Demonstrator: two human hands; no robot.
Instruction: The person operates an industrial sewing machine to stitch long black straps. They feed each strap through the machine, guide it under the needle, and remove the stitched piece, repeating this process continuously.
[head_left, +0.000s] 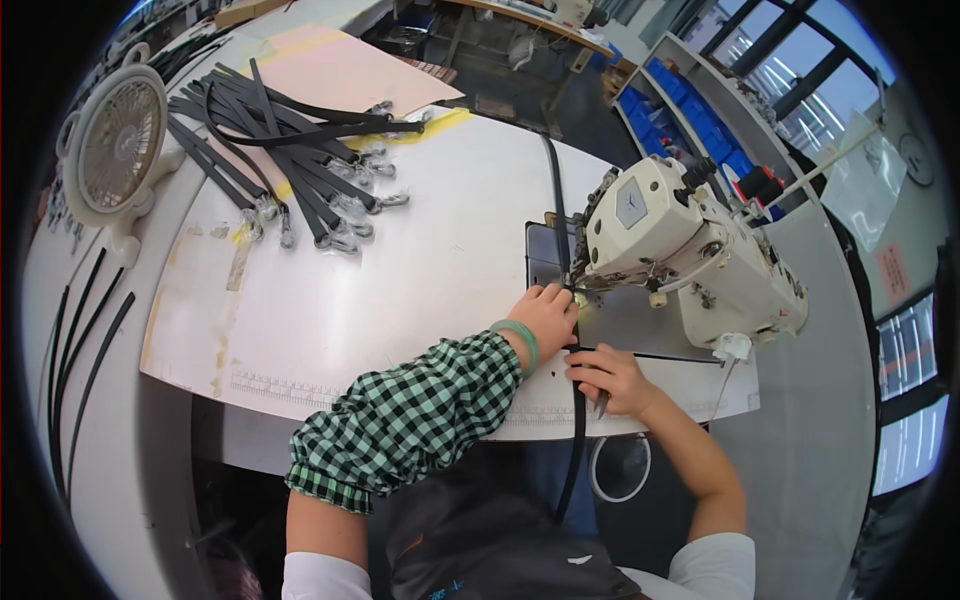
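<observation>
Our left hand, fingers close together, rests on the black strap beside the sewing machine, presumably steadying it; our right hand, fingers curled, touches it nearer us. Whether either pinches, we cannot tell. Clipped straps lie far left, likely leaving elbow room.

Table: brightly lit, washed nearly white left of centre, with only soft shadows.
Needle glow: small, yellowish, just right of centre in the frame.
Windows: bluish, crossed by bright streaks, upper right.
Glossy panes: streaked with white glare, right edge.
Space under the table: dim, sunk in shadow, lower left.
Black strap: clear in outline, poor in surface detail.
Blue bins: softer in detail, upper right.
Fan: tilted by fisheye distortion near the curved, blackened rim, upper left.
</observation>
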